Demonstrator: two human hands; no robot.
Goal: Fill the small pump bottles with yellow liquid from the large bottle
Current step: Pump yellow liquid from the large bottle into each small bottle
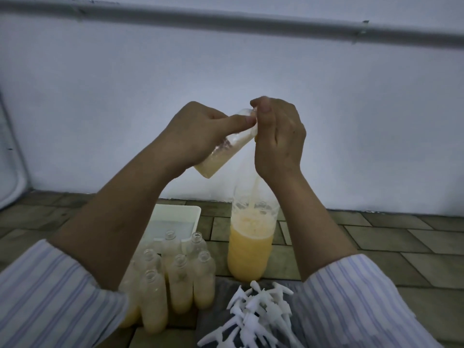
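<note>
My left hand (195, 131) grips a small clear bottle (221, 156), tilted with its mouth up to the right and yellow liquid pooled at its low end. My right hand (278, 136) is pinched at that mouth, holding the top of a pale tube (253, 189). The tube drops into the large bottle (248, 252), which stands on the floor about half full of yellow liquid. Several small open bottles (179, 285) holding yellow liquid stand clustered at the lower left. What sits between my right fingers at the mouth is hidden.
A heap of white pump tops (258, 315) lies on a dark cloth at the bottom centre. A white tray (175, 217) sits behind the small bottles. The floor is tiled, and a pale wall with a horizontal pipe (226, 18) rises close behind.
</note>
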